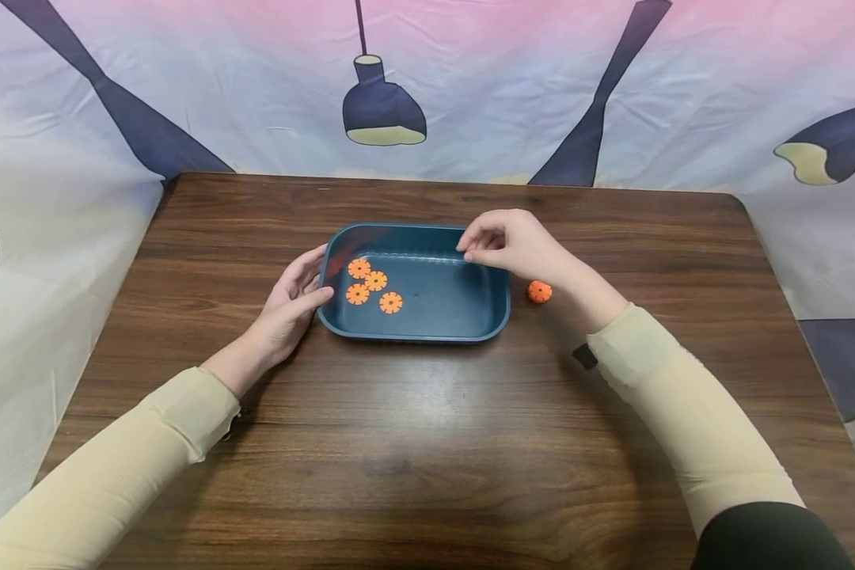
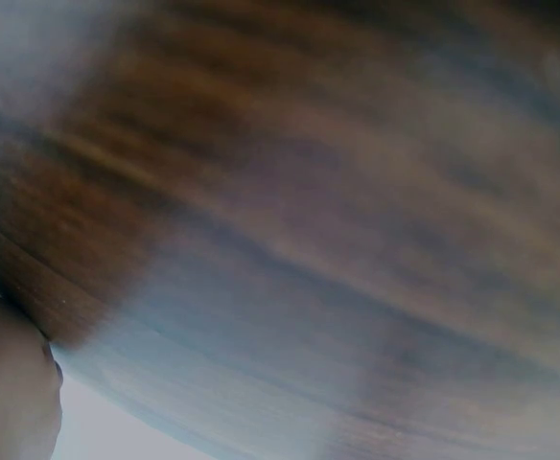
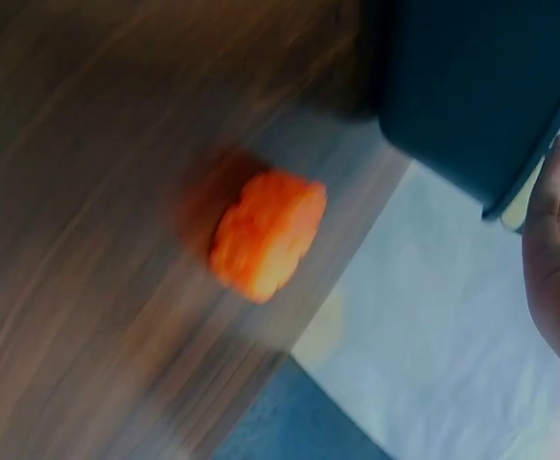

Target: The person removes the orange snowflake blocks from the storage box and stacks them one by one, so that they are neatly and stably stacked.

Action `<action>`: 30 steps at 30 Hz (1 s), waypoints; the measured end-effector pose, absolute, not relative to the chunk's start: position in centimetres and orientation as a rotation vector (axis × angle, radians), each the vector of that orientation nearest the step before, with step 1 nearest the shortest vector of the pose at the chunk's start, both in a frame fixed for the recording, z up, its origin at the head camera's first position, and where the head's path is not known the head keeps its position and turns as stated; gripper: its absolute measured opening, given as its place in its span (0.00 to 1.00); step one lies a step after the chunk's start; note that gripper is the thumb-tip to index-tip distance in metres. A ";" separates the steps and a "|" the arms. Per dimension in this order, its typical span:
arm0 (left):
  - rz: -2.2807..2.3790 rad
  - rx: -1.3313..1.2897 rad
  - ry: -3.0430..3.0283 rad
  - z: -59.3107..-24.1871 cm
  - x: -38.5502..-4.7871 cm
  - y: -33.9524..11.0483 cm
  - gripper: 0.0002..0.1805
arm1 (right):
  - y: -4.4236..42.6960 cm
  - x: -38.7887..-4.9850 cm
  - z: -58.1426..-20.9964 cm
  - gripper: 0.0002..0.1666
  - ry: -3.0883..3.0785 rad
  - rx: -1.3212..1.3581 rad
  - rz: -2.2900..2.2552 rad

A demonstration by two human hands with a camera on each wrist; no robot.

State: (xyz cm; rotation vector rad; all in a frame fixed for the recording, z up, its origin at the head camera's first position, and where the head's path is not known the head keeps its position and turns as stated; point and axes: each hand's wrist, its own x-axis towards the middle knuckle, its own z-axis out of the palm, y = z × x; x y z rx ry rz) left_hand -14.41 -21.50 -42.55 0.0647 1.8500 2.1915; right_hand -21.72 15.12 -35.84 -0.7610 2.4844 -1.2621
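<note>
A dark teal plastic tray (image 1: pixel 435 332) sits on the table. My left hand (image 1: pixel 285 317) grips its left end, thumb on the rim and fingers along the outside. Inside, toward the left, lie several orange notched discs (image 1: pixel 391 302), some touching. Over the tray's right end is my right hand (image 1: pixel 513 241), fingers bent and thumb near the fingertips; nothing shows between them. Just right of the tray stands a short stack of orange notched discs (image 1: pixel 539 291), also large in the right wrist view (image 3: pixel 268 235). The left wrist view shows blurred wood and part of the hand (image 2: pixel 11 383).
The brown wooden table (image 1: pixel 413 459) has its back edge against a hanging cloth (image 1: pixel 470 103) printed with lamps. The cloth also runs down both sides. The tray's wall (image 3: pixel 472 96) rises beside the stack in the right wrist view.
</note>
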 end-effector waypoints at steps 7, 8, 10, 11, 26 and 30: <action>2.173 0.049 1.859 -42.4 -14.4 -21.6 0.33 | 12.6 -22.0 -36.8 0.08 2.424 -0.816 -1.235; 2.171 0.048 1.861 -42.4 -14.4 -21.6 0.33 | 12.3 -21.9 -37.0 0.08 2.416 -0.825 -1.230; 2.169 0.047 1.862 -42.4 -14.4 -21.5 0.33 | 11.7 -21.9 -37.3 0.07 2.397 -0.844 -1.219; 2.168 0.045 1.863 -42.4 -14.4 -21.5 0.33 | 11.4 -21.9 -37.5 0.07 2.388 -0.854 -1.213; 2.176 0.052 1.859 -42.4 -14.4 -21.5 0.33 | 7.7 -21.5 -39.1 0.09 2.286 -0.907 -1.161; 2.178 0.052 1.861 -42.4 -14.4 -21.5 0.33 | 7.1 -21.5 -39.3 0.10 2.280 -0.912 -1.122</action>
